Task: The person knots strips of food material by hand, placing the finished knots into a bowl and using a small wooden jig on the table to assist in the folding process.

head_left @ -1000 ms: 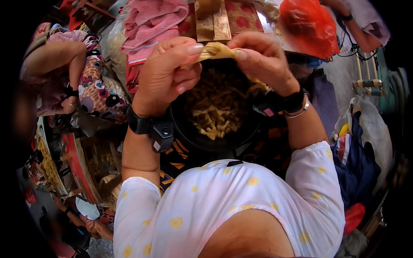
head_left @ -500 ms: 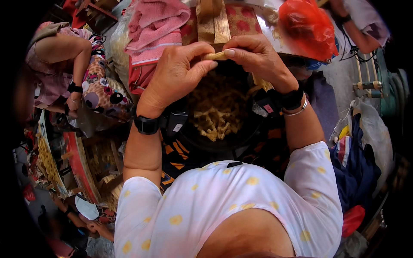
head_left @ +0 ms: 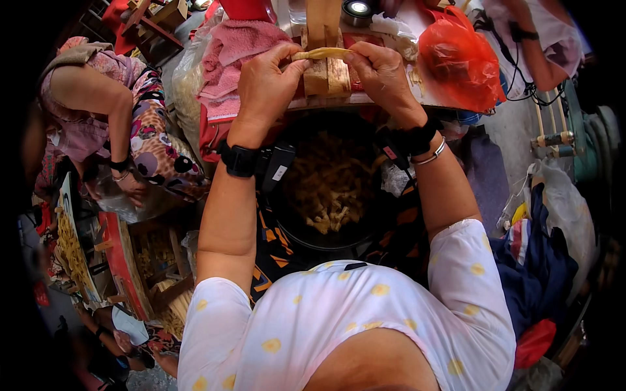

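A pale yellow, flattened strip point(head_left: 321, 53) with narrowed ends is stretched between my two hands. At its left end, the thumb and fingers of my left hand point(head_left: 266, 85) pinch it closed. My right hand point(head_left: 386, 81) grips the other end, also closed; what the strip is made of I cannot make out. Just behind it stands a wooden post with a block point(head_left: 324, 81) on the table. Below my hands, a dark round basin point(head_left: 283, 218) holds many pale yellow knotted-looking pieces point(head_left: 329, 208).
Left of the post lies a pink towel point(head_left: 238, 55); to the right sits a red plastic bag point(head_left: 460, 62). A person point(head_left: 98, 98) bends over a clear bag at the left. Dark blue cloth point(head_left: 538, 260) and a clear bag hang at the right.
Both hands have moved up and farther apart, over the wooden block. The strip now shows at greater length between them. The person at the left has lowered their hands.
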Demonstrator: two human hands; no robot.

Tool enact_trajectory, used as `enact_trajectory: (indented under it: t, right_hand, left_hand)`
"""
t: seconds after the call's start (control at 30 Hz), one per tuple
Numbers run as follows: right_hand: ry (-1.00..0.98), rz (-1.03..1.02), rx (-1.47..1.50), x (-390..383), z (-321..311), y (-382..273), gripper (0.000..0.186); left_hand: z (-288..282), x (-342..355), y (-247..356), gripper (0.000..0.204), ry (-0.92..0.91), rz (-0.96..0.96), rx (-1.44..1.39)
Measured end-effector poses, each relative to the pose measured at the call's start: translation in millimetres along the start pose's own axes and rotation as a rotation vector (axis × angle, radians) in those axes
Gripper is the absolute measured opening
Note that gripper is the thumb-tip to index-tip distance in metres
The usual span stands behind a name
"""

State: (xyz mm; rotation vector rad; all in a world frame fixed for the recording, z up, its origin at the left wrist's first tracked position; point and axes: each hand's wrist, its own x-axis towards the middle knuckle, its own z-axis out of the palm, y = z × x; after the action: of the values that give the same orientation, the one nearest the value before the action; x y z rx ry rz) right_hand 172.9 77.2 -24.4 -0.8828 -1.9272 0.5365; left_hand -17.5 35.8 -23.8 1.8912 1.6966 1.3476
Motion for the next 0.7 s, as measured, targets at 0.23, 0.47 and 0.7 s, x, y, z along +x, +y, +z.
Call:
enact_trajectory:
  t: [0.23,0.47,0.7]
  right_hand:
    - [0.002,-0.031,-0.168,1,4,5,0.013]
    - [-0.055,0.074,-0.36,-14,-28,31,0.015]
    - [0.316,0.268,0.665,24,-85,-54,0.016]
  left_hand:
    - [2,3,-1,0.023,-0.005,0.025,0.063]
    - [-6,-13,18,0.021,-0.065,-0.106,0.306]
    - [-34,-23,30,0.039,-0.635,-0.037,0.252]
